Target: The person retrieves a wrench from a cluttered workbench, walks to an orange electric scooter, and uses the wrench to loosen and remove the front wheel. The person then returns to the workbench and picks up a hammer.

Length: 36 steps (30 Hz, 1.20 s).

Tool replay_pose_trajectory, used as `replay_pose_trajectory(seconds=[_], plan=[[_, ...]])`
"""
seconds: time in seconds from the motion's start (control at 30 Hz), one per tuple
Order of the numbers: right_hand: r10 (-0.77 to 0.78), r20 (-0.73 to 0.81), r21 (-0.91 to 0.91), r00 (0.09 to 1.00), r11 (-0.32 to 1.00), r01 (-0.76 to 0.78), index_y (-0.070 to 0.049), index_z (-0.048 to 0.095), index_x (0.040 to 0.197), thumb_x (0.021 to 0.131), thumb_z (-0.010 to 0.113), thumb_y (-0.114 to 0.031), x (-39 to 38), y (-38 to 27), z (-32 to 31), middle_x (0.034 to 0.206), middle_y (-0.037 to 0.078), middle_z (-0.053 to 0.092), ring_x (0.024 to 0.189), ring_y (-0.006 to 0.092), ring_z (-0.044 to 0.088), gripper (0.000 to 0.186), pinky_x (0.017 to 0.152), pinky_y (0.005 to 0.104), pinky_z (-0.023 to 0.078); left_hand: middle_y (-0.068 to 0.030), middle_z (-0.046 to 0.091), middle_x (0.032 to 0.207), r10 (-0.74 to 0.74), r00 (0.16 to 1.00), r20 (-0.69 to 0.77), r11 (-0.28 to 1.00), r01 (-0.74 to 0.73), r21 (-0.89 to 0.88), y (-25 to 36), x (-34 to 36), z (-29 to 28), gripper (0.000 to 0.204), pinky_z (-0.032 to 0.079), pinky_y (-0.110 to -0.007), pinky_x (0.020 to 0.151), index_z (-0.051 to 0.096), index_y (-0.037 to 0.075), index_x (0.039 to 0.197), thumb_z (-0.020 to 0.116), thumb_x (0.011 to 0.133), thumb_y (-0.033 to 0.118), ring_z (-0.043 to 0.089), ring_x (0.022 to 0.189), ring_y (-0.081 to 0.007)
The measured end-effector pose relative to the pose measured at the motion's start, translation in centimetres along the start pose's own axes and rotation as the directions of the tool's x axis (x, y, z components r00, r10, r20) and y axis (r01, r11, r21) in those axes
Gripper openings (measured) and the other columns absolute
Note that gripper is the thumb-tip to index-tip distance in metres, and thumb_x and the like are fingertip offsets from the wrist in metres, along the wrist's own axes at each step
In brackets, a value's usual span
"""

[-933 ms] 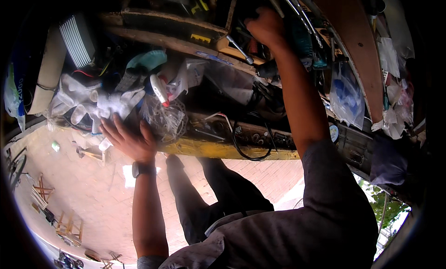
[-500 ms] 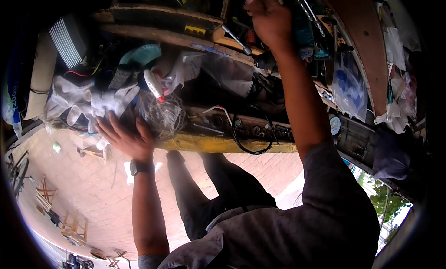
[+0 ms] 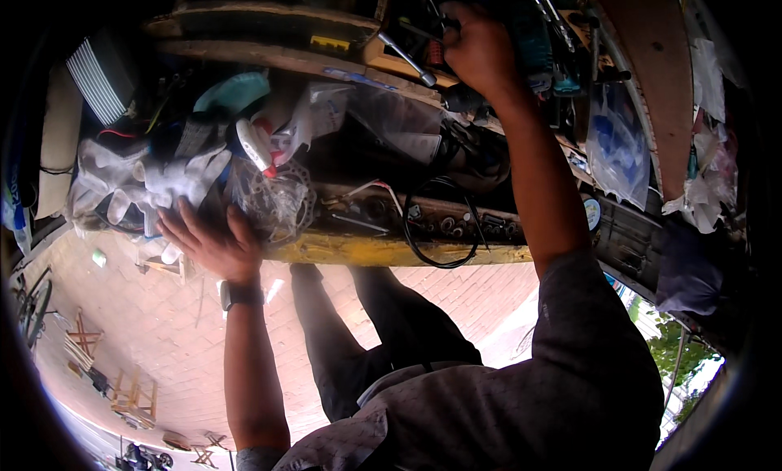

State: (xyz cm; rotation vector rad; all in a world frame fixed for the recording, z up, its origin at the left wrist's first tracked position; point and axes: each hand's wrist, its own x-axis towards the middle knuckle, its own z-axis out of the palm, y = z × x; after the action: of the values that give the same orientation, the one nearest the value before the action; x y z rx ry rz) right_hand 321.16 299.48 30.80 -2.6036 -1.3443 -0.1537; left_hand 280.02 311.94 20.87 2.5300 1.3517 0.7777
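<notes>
My left hand [image 3: 216, 241] rests with its fingers spread at the front edge of the bench, against white work gloves [image 3: 155, 178]. Beside its fingertips lies a clear plastic bag with a perforated metal disc [image 3: 289, 198] in it. A white and red plastic bottle [image 3: 254, 145] leans just behind the bag. Far off at the top, my right hand [image 3: 481, 52] reaches into a dark tool compartment with its fingers curled closed. A thin dark rod [image 3: 419, 31] shows at its fingertips; whether the hand grips it I cannot tell. A chrome socket wrench [image 3: 407, 60] lies left of that hand.
A black cable loop [image 3: 440, 263] hangs over the yellow front edge [image 3: 350, 249], by a trough of small metal parts [image 3: 452, 225]. A teal power tool [image 3: 533, 48] and a bag with blue contents [image 3: 615, 149] are at the right. A finned metal box [image 3: 98, 80] stands far left.
My right hand has moved slightly nearer, and a thin dark rod now shows at its fingers. My left hand stays spread on the bench edge. The view has shifted a little.
</notes>
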Motion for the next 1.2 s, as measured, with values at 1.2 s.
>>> replay_pose_trajectory(seconds=[1.2], plan=[[-0.35, 0.104, 0.133, 0.931, 0.932, 0.336, -0.005, 0.062, 0.1, 0.08, 0.064, 0.0, 1.0, 2.0, -1.9, 0.096, 0.015, 0.063, 0.085, 0.0371, 0.065, 0.02, 0.069, 0.0457, 0.054, -0.029, 0.029, 0.155, -0.004, 1.0, -0.007, 1.0, 0.004, -0.001, -0.1, 0.1, 0.1, 0.072, 0.022, -0.065, 0.113, 0.041, 0.002, 0.146, 0.054, 0.094, 0.049, 0.022, 0.144, -0.0528]])
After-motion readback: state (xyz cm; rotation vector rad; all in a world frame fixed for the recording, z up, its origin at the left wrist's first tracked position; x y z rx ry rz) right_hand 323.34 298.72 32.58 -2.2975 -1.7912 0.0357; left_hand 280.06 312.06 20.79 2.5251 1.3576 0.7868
